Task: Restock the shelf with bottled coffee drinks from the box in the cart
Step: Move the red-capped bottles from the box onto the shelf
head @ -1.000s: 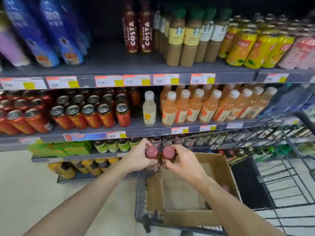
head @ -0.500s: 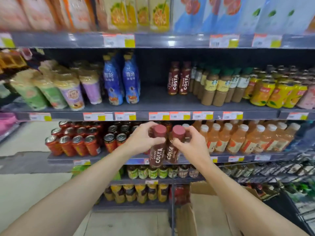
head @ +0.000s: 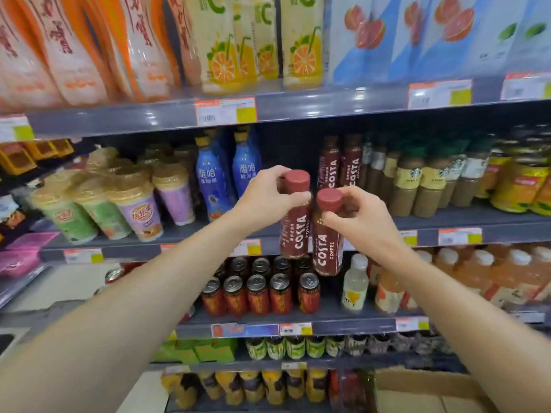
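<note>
Left hand [head: 264, 194] grips one glossy maroon cylindrical bottle [head: 293, 216] by its neck; right hand [head: 362, 217] pinches another bottle's [head: 327, 234] round cap at three o'clock.

Two dark-red Costa coffee bottles, capped, hang upright side by side before the shelf: left bottle [head: 294, 222] higher, right bottle [head: 327, 234] at its four o'clock, touching.

Both arms outstretched, left hand [head: 262, 198] and right hand [head: 362, 220] each in a curled grip.
</note>
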Action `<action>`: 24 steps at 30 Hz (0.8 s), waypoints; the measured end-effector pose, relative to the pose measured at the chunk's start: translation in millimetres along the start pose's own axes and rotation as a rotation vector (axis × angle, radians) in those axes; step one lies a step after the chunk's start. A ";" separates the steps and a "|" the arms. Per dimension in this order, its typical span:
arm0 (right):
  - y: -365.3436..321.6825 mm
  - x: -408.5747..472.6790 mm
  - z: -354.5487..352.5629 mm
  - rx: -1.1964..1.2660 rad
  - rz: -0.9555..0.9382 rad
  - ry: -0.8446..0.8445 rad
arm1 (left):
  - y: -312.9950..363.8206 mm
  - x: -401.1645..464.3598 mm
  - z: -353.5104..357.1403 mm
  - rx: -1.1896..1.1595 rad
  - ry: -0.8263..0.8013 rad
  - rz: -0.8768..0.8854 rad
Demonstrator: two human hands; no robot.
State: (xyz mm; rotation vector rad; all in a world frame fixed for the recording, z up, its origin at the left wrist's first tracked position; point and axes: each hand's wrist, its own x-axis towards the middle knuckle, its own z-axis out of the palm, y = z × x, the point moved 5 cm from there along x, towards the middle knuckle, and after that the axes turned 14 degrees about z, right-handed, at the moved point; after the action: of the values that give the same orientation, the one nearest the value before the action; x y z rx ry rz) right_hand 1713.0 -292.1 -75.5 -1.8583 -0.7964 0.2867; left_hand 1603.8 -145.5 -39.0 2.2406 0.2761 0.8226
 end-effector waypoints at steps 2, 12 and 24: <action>-7.3 19.6 -0.5 0.037 -0.013 0.022 | -1.9 15.5 -3.9 0.007 0.013 0.008; -17.3 100.8 -3.9 0.201 0.020 0.109 | -20.1 80.5 -4.1 0.015 0.033 0.048; -0.4 132.9 19.6 0.212 0.048 0.064 | -82.9 103.1 16.9 -0.041 0.005 -0.004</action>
State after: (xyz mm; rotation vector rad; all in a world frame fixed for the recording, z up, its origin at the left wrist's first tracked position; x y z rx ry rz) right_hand 1802.1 -192.5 -62.0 -1.6806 -0.6525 0.3278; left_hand 1697.9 -52.6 -56.5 2.1991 0.2637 0.8249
